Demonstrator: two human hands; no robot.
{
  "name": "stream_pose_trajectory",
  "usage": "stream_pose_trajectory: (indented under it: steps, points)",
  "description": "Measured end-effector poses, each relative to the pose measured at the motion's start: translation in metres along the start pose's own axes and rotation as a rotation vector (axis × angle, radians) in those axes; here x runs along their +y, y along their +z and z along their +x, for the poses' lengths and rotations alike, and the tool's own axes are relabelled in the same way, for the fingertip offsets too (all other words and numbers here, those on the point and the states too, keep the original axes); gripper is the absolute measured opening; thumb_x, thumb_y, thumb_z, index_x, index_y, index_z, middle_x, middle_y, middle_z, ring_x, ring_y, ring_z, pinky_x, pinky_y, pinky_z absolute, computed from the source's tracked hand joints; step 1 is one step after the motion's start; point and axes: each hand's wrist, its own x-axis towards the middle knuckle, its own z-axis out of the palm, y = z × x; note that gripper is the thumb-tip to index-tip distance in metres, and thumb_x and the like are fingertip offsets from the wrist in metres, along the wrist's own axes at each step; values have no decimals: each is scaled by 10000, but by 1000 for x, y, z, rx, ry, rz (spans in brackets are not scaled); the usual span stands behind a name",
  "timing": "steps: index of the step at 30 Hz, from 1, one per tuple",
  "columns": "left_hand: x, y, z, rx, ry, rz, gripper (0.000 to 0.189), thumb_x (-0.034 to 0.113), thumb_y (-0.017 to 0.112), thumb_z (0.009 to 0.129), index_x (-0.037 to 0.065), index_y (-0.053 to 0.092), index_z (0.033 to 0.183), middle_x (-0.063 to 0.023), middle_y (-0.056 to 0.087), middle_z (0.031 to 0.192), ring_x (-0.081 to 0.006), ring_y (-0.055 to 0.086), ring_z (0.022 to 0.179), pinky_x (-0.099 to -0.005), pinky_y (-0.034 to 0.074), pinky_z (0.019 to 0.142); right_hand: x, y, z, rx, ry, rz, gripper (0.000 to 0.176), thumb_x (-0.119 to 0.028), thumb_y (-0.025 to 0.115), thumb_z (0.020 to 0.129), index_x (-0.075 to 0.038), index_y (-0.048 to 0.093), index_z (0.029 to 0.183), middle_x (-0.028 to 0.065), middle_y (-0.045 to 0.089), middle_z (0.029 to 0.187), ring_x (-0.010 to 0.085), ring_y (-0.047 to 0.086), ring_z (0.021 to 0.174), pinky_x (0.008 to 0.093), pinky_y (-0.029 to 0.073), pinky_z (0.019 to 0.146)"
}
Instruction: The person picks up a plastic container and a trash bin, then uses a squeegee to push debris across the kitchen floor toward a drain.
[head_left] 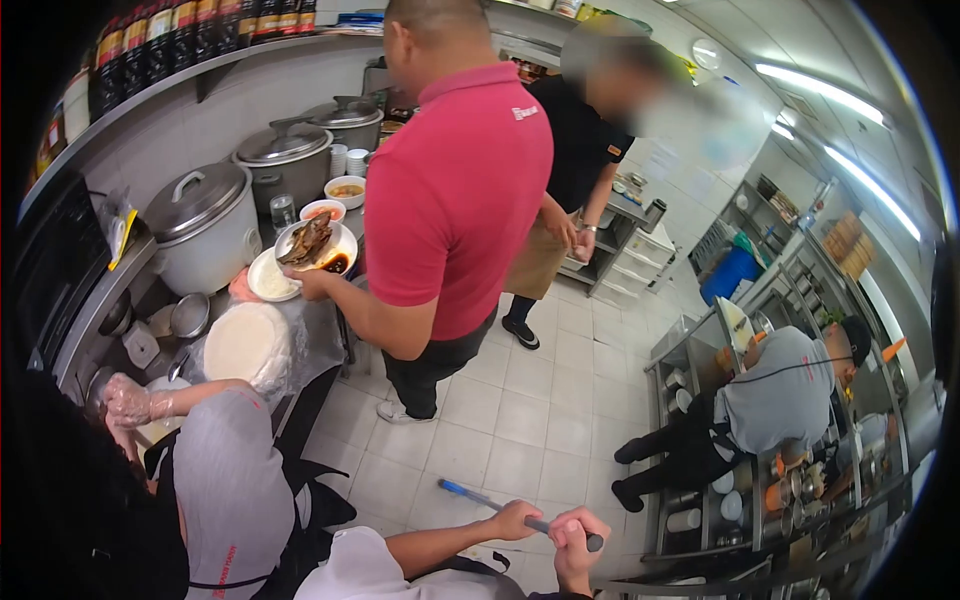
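In the head view a grey pole [475, 496] with a blue end slants above the tiled floor. My left hand [516, 520] is closed around it. Nearer its dark, rounded end, my right hand [580, 540] also grips the shaft. What kind of tool the pole belongs to I cannot make out. Both hands are close together at the lower middle of the view. The blue end points away to the left, toward the feet of a person in a red shirt [460, 190].
The person in red holds a plate [343, 240] of food beside a counter with large lidded pots [200, 205]. A co-worker in grey [235, 490] stands close at left. Another bends at the right-hand shelves [655, 400]. Someone in black [565, 130] stands farther back.
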Motion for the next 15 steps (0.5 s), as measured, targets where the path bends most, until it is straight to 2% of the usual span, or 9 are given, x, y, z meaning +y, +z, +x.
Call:
stream_pose_trajectory:
  steps: [15]
  points:
    - [-8, 5, 2, 1, -4, -13, 277, 219, 700, 736, 28, 518, 655, -185, 512, 611, -362, 488, 568, -441, 383, 538, -2, 0, 3, 8, -5, -7, 396, -258, 602, 929, 84, 596, 730, 48, 516, 568, 78, 432, 497, 246, 329, 474]
